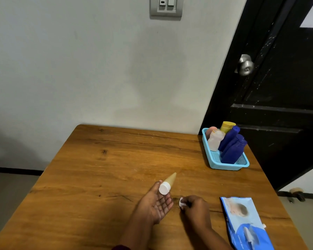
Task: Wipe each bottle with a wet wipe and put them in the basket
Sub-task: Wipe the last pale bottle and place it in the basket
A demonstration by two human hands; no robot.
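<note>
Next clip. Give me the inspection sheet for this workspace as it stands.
Surface: wooden table, knots and grain cracks visible.
Job's things: tan tube with white cap, outside the basket; blue basket far right holds three blue bottles, a yellow bottle and a pale bottle; wipes pack near right.
Clutter: nothing seen.
Grippers: left hand palm up, tube's cap between thumb and fingertips; right hand grips a crumpled wipe.
Cables: nothing seen.
Surroundings: wall, light switch, dark door with metal knob.
</note>
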